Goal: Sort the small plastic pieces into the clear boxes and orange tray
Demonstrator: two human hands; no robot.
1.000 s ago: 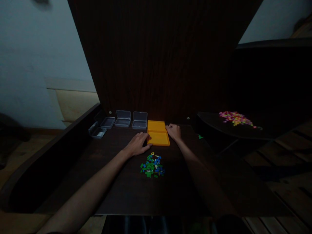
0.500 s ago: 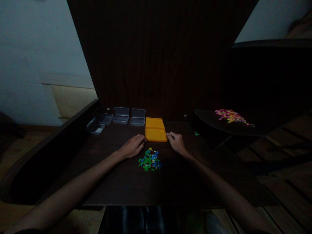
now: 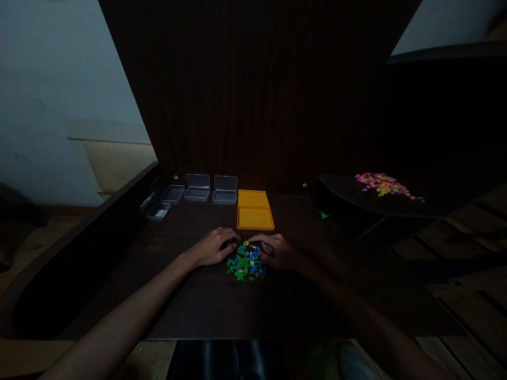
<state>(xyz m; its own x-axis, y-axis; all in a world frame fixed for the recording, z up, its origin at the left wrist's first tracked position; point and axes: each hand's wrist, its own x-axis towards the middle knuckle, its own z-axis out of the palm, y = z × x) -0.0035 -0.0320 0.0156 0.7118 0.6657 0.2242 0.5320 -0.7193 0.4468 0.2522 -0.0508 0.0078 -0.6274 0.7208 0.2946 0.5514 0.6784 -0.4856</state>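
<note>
A pile of small green, blue, white and yellow building bricks (image 3: 243, 265) lies on the dark tabletop. My left hand (image 3: 216, 246) rests at the pile's upper left, its fingers apart and curved toward the bricks. From the right, my right hand (image 3: 277, 252) reaches over the pile's edge, index finger stretched out and thumb apart; no brick shows in it. Just beyond both hands lies an open yellow box (image 3: 255, 218), its lid folded back, with nothing visible inside.
Two clear plastic cases (image 3: 225, 197) with raised lids stand left of the yellow box. Further left are a flat clear case (image 3: 172, 194) and a small case (image 3: 156, 209) holding something white. Colourful pink and yellow pieces (image 3: 382, 184) lie on a side shelf (image 3: 344, 192) at right.
Both hands have let go of the yellow box's sides and come nearer to me, to the brick pile. My right hand has moved left and its fingers have spread.
</note>
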